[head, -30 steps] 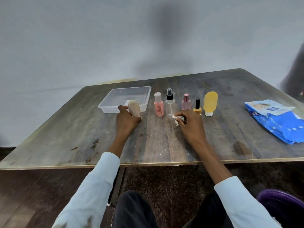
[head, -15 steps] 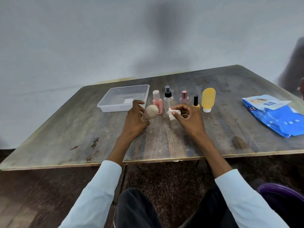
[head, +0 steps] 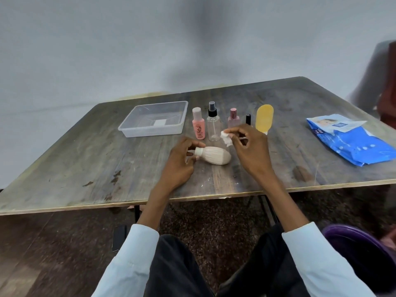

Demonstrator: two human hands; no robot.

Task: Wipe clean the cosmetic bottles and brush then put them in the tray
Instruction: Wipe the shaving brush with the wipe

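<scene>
Head view: brush (head: 215,155) in left hand (head: 179,162).

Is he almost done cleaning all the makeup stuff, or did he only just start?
Only just started. The tray holds no bottles or brush. The left hand holds the brush by its handle, lying sideways, and the right hand pinches a small white wipe just above it. Still waiting in a row: pink bottle, clear spray bottle, perfume bottle, black-capped bottle, yellow bottle.
</scene>
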